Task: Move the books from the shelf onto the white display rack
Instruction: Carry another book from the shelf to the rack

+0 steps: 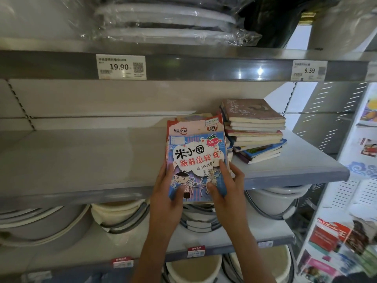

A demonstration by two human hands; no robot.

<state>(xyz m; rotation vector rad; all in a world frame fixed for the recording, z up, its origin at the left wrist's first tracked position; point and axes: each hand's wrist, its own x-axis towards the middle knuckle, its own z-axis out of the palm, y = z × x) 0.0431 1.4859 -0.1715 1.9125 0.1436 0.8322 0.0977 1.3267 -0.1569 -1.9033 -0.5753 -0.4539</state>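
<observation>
A small stack of colourful cartoon-cover books (pixel 195 154) lies at the front of the grey shelf (pixel 81 160), partly over its edge. My left hand (pixel 167 193) grips the stack's lower left corner, thumb on the cover. My right hand (pixel 226 186) grips the lower right side, thumb on the cover and fingers round the edge. A second pile of books (pixel 255 129) lies flat on the shelf just to the right, behind my hands. The white display rack (pixel 350 201) stands at the far right with several books on it.
The shelf above (pixel 183 66) carries price tags and wrapped flat goods. Below the book shelf sit stacked basins and buckets (pixel 122 217). The left part of the book shelf is bare.
</observation>
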